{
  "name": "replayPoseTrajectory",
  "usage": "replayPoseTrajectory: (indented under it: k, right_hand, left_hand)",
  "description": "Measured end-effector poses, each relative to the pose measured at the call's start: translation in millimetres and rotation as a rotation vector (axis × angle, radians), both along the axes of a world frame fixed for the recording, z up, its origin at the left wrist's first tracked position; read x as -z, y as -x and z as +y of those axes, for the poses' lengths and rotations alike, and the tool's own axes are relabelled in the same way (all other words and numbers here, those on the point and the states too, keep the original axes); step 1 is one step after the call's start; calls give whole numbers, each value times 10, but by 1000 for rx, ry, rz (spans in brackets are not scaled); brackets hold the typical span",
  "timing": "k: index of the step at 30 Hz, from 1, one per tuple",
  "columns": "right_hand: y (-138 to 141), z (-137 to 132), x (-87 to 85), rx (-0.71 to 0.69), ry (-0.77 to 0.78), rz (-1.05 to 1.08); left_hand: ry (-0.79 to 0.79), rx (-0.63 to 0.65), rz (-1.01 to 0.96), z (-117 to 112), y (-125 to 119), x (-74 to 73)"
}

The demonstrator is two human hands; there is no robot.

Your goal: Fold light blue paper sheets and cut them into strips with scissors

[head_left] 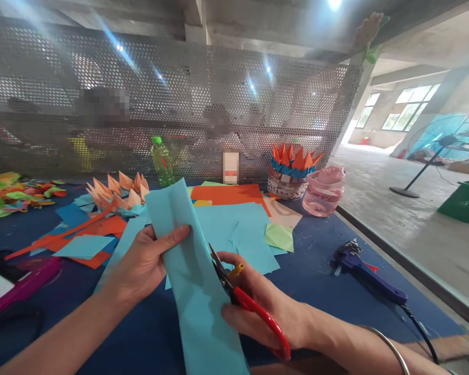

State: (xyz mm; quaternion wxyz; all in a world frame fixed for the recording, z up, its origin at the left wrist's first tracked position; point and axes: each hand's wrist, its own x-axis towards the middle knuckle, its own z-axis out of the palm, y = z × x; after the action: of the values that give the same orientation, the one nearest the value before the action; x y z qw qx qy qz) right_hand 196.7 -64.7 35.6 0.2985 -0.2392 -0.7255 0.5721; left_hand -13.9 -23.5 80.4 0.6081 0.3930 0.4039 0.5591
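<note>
My left hand (144,260) grips a long folded strip of light blue paper (195,291), its thumb pressed flat on the front near the top. Red-handled scissors (258,312) are in my right hand (273,297), their dark blades pointing up and left beside the strip's right edge. A small yellow tube-like piece (236,271) shows by the fingers of that hand; whether it is held too I cannot tell. Behind the strip lie light blue sheets (246,229), an orange sheet (230,192) and a light green piece (279,237).
A purple glue gun (371,276) with a cord lies at right. Folded peach paper points (121,190), a green bottle (162,161), a pink jug (324,192) and a basket (287,182) with orange points stand behind. At left is a magenta tool (27,284). Perforated metal panel (180,83) backs the table.
</note>
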Motion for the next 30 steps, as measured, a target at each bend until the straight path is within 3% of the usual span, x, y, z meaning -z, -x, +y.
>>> replayPoseTrajectory:
  k: [3, 6, 16, 23, 30]
  right_hand:
    - [4, -47, -89, 18, 94, 21]
    - [-9, -89, -158, 3, 173, 20]
    - [-47, -105, -77, -22, 103, 36]
    - [-76, -102, -37, 15, 78, 5]
    - [-46, -88, -59, -23, 89, 45]
  left_hand:
    - [-7, -60, -19, 15, 10, 7]
    - [3, -33, -2, 18, 4, 25]
    - [33, 6, 112, -62, -100, -27]
    - [-29, -15, 91, 20, -14, 88]
    - [20, 22, 159, -88, -130, 2]
